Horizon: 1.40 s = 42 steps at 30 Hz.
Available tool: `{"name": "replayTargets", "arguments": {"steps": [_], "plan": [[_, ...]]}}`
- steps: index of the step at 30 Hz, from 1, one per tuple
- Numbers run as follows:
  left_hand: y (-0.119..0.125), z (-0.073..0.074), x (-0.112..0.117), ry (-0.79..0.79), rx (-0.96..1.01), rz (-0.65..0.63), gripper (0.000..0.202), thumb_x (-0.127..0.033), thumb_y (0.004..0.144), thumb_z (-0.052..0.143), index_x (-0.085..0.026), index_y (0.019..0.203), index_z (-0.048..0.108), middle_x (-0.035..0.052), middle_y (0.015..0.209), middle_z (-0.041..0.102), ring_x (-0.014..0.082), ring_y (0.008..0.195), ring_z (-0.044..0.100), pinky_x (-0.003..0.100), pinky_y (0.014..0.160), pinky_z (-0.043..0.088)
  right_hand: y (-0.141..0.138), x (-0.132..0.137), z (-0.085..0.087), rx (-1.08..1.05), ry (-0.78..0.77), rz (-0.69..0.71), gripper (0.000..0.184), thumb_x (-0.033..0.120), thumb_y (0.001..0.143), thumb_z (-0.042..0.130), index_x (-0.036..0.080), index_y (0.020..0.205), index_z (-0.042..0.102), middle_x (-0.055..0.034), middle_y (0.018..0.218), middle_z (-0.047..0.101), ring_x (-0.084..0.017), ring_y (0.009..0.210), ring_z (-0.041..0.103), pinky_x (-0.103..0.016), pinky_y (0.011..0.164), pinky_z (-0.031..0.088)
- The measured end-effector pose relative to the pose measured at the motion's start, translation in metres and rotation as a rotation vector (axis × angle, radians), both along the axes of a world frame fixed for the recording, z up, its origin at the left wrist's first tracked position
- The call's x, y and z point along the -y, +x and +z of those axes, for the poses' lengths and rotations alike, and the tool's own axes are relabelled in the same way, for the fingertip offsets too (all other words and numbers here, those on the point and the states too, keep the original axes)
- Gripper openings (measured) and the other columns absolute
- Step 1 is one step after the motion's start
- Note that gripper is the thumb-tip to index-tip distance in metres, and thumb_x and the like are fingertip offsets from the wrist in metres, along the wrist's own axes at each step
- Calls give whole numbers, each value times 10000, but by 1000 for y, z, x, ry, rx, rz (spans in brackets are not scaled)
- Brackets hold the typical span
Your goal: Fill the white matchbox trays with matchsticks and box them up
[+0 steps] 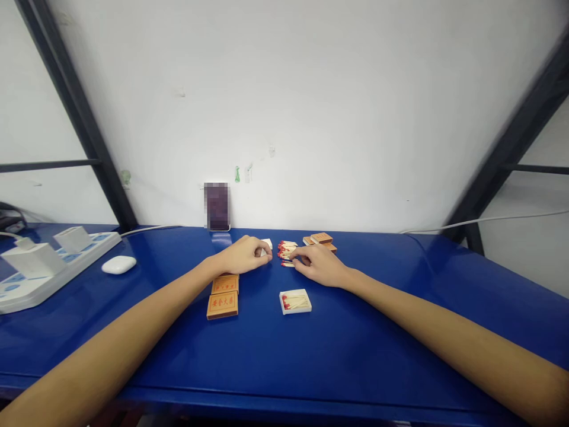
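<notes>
Right hand [320,265] touches loose matches [287,250]; open tray [296,301] holds more.

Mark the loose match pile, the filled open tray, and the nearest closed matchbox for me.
loose match pile [287,252], head view, red heads at its middle.
filled open tray [297,311], head view, its near white wall.
nearest closed matchbox [222,306], head view, centre of its orange printed top.

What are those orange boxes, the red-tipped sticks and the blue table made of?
Orange boxes: likely thin cardboard, matte, with printed characters and crisp edges. Red-tipped sticks, under the right hand: pale wood by colour, dull red coated heads. Blue table: hard, glossy, mirroring the phone at the wall; painted metal or laminate, cannot tell. The left hand holds a white tray, probably card too.
</notes>
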<state>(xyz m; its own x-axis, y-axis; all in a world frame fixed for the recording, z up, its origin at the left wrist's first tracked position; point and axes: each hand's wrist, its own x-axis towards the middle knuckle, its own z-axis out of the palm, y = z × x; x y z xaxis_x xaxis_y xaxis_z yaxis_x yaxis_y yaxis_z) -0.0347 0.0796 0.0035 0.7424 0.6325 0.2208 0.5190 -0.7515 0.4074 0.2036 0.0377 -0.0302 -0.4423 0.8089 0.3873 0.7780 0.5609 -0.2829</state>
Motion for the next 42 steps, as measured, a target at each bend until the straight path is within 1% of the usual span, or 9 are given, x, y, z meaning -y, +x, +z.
{"name": "replayTargets", "arguments": {"steps": [9,16,19,25,27,30,33,38,42], "plan": [[1,0,0,20,-25,-6,227,-260,812,500,-183,835,713,-32,590,567,114,531,484,228,537,333,1,-3,-3,-13,-6,35,148,163,856,552,176,926,682,31,600,542,-115,544,484,-245,567,310],[0,1,1,28,-41,0,222,-255,815,503,-181,840,710,-30,612,600,115,538,503,230,552,341,1,-2,-3,-14,-14,29,91,173,860,543,177,837,631,34,597,526,-111,534,464,-244,548,300],[0,1,1,31,-40,-4,227,-258,818,501,-176,838,711,-27,609,597,115,536,500,231,552,339,1,-2,-3,-18,-14,35,95,162,857,541,176,838,632,33,593,522,-110,534,459,-245,548,298],[0,1,1,47,-56,4,233,-280,835,505,-182,864,715,-33,599,574,111,542,488,221,539,324,3,-4,-5,-14,-12,135,143,172,879,514,182,831,649,32,592,527,-109,525,442,-240,543,291],[0,1,1,47,-61,5,234,-280,839,502,-183,867,714,-36,588,566,109,537,484,219,536,323,2,-4,-5,-12,22,109,162,178,890,499,184,839,652,23,608,552,-115,539,457,-248,556,298],[0,1,1,52,-65,-1,227,-263,837,503,-185,867,714,-38,591,573,105,531,483,218,540,327,1,-3,-5,-5,83,-21,185,211,911,483,193,827,646,3,653,590,-133,592,495,-259,575,301],[0,0,0,61,-70,-1,220,-263,835,512,-186,870,715,-37,602,586,102,530,486,217,537,327,0,-2,-4,9,86,-91,193,234,921,481,203,840,654,-13,710,617,-150,658,528,-261,582,299],[0,0,0,72,-74,-2,238,-291,853,507,-192,903,717,-29,618,596,109,547,500,215,537,329,-1,-1,-1,14,28,-69,201,187,900,498,206,967,686,-11,724,636,-145,641,538,-258,589,313],[0,1,0,73,-76,4,247,-299,853,509,-182,906,720,-19,628,604,114,551,507,218,542,333,-1,-1,0,18,4,-55,207,174,900,496,198,970,689,-11,705,636,-144,625,539,-260,588,315]]}}
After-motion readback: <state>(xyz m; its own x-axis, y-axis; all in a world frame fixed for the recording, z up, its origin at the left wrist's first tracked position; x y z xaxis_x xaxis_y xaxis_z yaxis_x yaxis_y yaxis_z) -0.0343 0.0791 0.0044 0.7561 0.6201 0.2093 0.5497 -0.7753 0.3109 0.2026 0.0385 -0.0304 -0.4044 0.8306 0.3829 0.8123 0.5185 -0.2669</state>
